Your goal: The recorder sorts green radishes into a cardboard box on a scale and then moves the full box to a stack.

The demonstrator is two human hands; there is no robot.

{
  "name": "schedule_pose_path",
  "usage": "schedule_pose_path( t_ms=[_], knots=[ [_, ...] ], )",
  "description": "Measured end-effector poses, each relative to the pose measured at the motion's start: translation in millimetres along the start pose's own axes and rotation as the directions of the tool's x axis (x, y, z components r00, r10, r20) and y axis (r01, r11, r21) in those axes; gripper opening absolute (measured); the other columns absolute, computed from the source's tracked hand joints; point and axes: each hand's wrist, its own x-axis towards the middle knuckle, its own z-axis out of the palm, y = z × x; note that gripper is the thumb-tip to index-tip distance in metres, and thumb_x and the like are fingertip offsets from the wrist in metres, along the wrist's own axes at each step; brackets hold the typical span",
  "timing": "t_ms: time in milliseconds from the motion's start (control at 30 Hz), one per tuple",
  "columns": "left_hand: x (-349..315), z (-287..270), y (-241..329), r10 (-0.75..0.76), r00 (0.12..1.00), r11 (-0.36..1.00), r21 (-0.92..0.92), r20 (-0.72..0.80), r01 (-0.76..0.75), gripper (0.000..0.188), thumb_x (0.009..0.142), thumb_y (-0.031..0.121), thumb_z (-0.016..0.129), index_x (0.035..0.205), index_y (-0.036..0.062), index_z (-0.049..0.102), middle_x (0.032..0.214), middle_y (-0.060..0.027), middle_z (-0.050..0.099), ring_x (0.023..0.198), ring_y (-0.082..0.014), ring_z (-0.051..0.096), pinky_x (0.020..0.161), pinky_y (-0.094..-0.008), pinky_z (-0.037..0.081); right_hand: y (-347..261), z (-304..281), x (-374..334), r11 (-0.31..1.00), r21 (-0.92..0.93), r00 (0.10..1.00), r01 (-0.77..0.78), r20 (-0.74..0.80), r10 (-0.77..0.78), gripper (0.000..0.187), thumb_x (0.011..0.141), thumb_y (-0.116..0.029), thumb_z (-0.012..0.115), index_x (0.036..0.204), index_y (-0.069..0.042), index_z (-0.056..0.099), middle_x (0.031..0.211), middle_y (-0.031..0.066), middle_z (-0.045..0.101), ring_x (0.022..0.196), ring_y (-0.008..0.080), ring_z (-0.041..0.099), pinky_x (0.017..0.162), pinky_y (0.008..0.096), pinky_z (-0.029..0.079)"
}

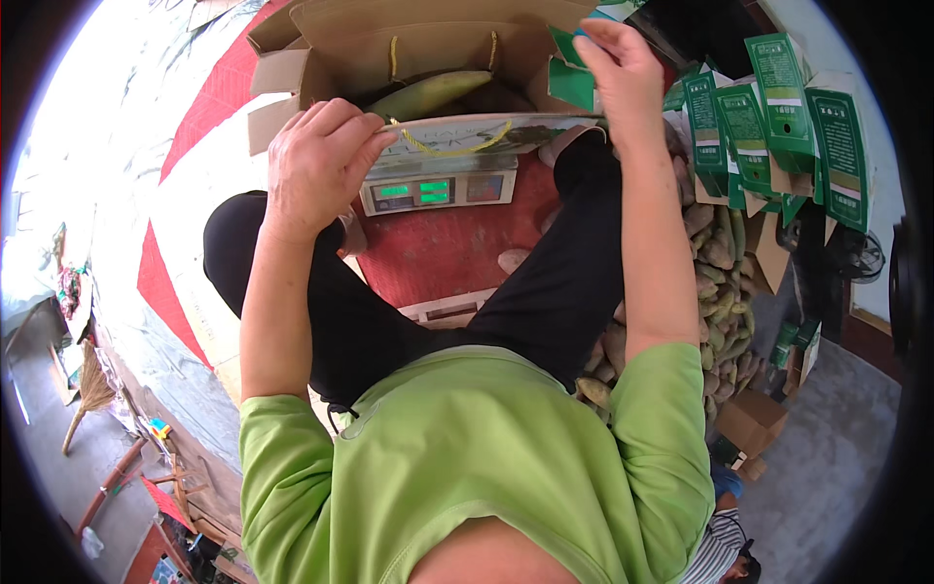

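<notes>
An open cardboard carton (pixel 409 29) stands in front of me, brown inside, with yellow cord handles (pixel 457 148) on its near and far walls. Inside lies a long green-yellow vegetable (pixel 433 94), with darker shapes beside it that I cannot make out. My left hand (pixel 326 165) is closed over the top edge of the near wall, at its left end. At the carton's right end, my right hand (pixel 628 83) has its fingers bent at a green flap (pixel 572 82), pinching its upper edge. Below the carton shows a scale (pixel 438 192) with a lit green display.
A heap of elongated tubers (pixel 720 292), some greenish, lies to my right. Several green cartons (pixel 783 107) stand beyond it, with a small brown box (pixel 751 421) nearer. Red sheeting (pixel 418 253) lies between my legs. A straw broom (pixel 89 389) lies far left; a person (pixel 725 535) is at lower right.
</notes>
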Motion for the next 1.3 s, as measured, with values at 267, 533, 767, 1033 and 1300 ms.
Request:
schedule_pose_path(
  t_ms=[267,533,767,1033,1300],
  knots=[
    [2,-2,-2,-0.011,0.997,0.997,0.07,-0.072,0.016,0.021,0.077,0.023,0.072,0.093,0.0106,0.069,0.083,-0.0012,0.062,0.079,-0.0212,0.061,0.07,-0.0351,0.048,22,-68,-10,0.993,0.051,0.959,-0.107,-0.257,0.117,0.018,0.087,-0.011,0.067,0.104,-0.007,0.065,0.103,-0.0014,0.066,0.094,0.0058,0.058,0.076,0.0197,0.045],
    [1,-3,1,0.012,0.997,0.994,0.109,-0.071,-0.004,0.025,0.076,0.024,0.073,0.096,0.0093,0.069,0.085,-0.0021,0.063,0.081,-0.0218,0.061,0.074,-0.0356,0.047,35,-70,-15,0.989,0.093,0.963,-0.112,-0.235,0.131,0.018,0.088,-0.01,0.065,0.106,-0.006,0.064,0.103,0.0004,0.066,0.095,0.0071,0.059,0.077,0.0207,0.046],
    [5,-2,4,0.052,0.997,0.989,0.141,-0.065,-0.042,0.027,0.075,0.025,0.073,0.096,0.0088,0.069,0.085,-0.0026,0.063,0.082,-0.0216,0.061,0.076,-0.0368,0.047,41,-70,-15,0.99,0.103,0.962,-0.101,-0.245,0.124,0.018,0.088,-0.009,0.065,0.105,-0.005,0.063,0.103,0.0016,0.066,0.094,0.0081,0.06,0.077,0.021,0.046],
    [8,4,5,0.034,0.999,0.991,0.132,0.003,-0.034,0.031,0.074,0.024,0.072,0.1,0.0089,0.067,0.089,-0.0044,0.062,0.087,-0.025,0.059,0.084,-0.0389,0.045,27,-58,0,0.999,0.046,0.983,-0.024,-0.18,0.032,0.024,0.088,-0.009,0.065,0.111,-0.001,0.063,0.105,0.0029,0.065,0.093,0.0084,0.058,0.083,0.0223,0.046],
    [9,6,9,-0.051,0.996,0.994,0.101,0.073,0.043,0.032,0.078,0.02,0.069,0.107,0.0084,0.064,0.094,-0.0059,0.062,0.093,-0.0263,0.058,0.095,-0.0436,0.04,10,-48,32,0.915,-0.36,0.976,0.18,-0.054,-0.213,0.028,0.079,-0.015,0.069,0.107,-0.009,0.066,0.103,0.0086,0.062,0.089,0.0228,0.061,0.076,0.0349,0.05]
  ],
)
